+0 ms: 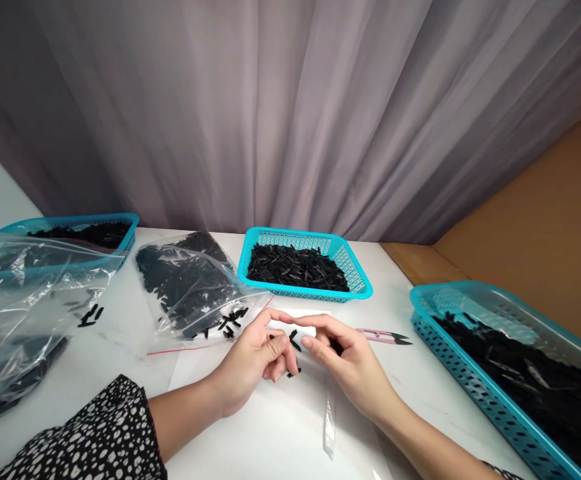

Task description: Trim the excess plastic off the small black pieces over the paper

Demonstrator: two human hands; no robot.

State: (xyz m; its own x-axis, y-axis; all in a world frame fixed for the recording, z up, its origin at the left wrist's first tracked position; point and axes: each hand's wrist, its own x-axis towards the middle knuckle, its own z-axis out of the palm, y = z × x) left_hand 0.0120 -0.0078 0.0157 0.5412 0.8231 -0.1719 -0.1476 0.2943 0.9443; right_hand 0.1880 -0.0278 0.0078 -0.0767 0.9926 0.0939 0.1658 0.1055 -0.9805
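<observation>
My left hand (260, 357) and my right hand (343, 357) meet over a white sheet (270, 427) at the middle of the table. Both have their fingers curled. Between the fingertips sit small black plastic pieces (294, 340); the left hand pinches one or two, and another dark piece shows under the right fingers. An open clear bag (190, 283) full of the same black pieces lies just left of the hands, with a few spilled at its mouth (230, 323).
A teal basket (355, 277) of black pieces stands behind the hands. Another teal basket (470, 373) is at the right, a third (120, 220) at the far left. A large clear bag (15, 300) lies left. Small snips (385, 337) rest beside my right hand.
</observation>
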